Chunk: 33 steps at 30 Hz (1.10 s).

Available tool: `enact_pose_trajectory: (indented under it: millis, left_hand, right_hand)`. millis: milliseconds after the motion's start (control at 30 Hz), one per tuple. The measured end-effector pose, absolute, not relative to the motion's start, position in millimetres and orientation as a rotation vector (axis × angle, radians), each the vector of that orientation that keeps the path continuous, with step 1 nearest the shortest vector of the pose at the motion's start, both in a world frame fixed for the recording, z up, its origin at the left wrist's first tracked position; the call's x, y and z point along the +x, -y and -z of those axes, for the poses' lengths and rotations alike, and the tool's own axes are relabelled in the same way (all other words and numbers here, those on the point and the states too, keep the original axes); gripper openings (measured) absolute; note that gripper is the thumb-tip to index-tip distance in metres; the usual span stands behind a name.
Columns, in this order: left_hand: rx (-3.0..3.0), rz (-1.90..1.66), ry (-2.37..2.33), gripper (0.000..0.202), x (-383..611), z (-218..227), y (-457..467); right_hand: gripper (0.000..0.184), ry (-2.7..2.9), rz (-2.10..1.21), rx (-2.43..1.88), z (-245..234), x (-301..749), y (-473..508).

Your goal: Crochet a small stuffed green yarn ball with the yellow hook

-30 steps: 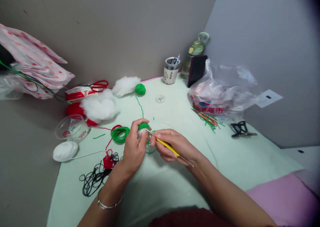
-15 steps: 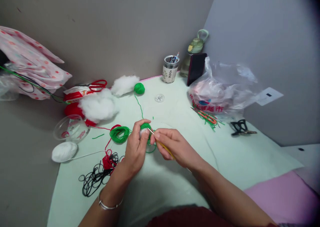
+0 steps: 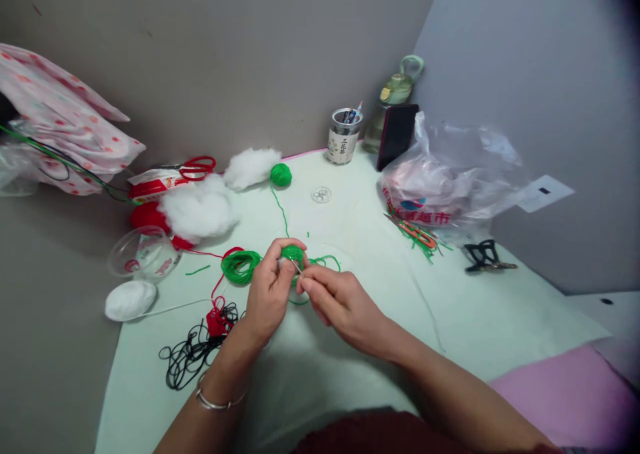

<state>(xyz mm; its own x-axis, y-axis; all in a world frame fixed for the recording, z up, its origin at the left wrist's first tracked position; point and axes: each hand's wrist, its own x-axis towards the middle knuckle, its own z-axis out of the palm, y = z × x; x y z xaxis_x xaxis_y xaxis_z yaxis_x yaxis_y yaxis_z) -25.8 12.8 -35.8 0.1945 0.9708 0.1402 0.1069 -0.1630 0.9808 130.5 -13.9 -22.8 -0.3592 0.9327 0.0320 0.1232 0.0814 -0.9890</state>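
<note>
My left hand (image 3: 273,287) is closed round a small green and white crochet piece (image 3: 293,253), which shows above the thumb. Pinched in my right hand (image 3: 340,301) is a crochet hook (image 3: 298,269); its metal tip meets the piece, while its handle is hidden by my fingers. Green yarn loops out behind and below the fingers. Left of my left hand lies a coil of green yarn (image 3: 241,267). A strand from the small green yarn ball (image 3: 281,175) runs down toward my left hand.
White stuffing (image 3: 200,207), a clear plastic bowl (image 3: 145,253), a white yarn ball (image 3: 131,301) and tangled black yarn (image 3: 187,355) lie at left. A pencil can (image 3: 344,137), a phone (image 3: 397,136) and a plastic bag (image 3: 440,181) stand behind; orange-handled scissors (image 3: 419,234) lie at right.
My right hand has turned and moved slightly down; the hook's yellow handle no longer shows. More of the green piece is visible, and a green yarn loop now appears to its right.
</note>
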Motion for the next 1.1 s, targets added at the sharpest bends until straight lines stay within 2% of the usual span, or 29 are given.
enact_pose_trajectory:
  millis: [133,233,300,467,533,733,833,1100]
  left_hand:
    - [1.498,-1.225,-1.084,0.016,-28.3,34.3,-14.7]
    - [1.441,-1.282,-1.150,0.016,-33.4,34.9,-19.4]
    - [1.361,-1.299,-1.131,0.016,-35.8,34.4,-21.2]
    - [1.059,-1.263,-1.031,0.016,-28.2,28.8,-17.3]
    - [1.001,-1.247,-1.026,0.013,-21.9,28.5,-14.6]
    - [1.056,-1.241,-1.028,0.011,-10.4,41.6,-10.1]
    - [1.019,-1.200,-0.993,0.015,-7.6,44.3,-8.7]
    - [0.841,-1.178,-0.822,0.033,-5.2,27.6,-4.4]
  right_hand:
    - [0.033,1.034,-2.197,-0.593,23.7,134.2,9.8]
    - [0.032,1.062,-2.601,-0.267,24.9,132.6,14.6]
    - [0.033,1.132,-2.503,-0.294,22.8,132.4,17.3]
    - [0.024,1.163,-1.550,-0.951,14.8,137.7,9.7]
    - [0.021,1.189,-1.339,-1.102,16.2,137.9,5.1]
    - [0.028,1.297,-1.462,-1.067,30.2,129.3,1.2]
    - [0.038,1.264,-1.463,-1.090,34.0,125.1,0.8]
    - [0.041,0.852,-1.717,-0.919,36.6,126.7,-3.1]
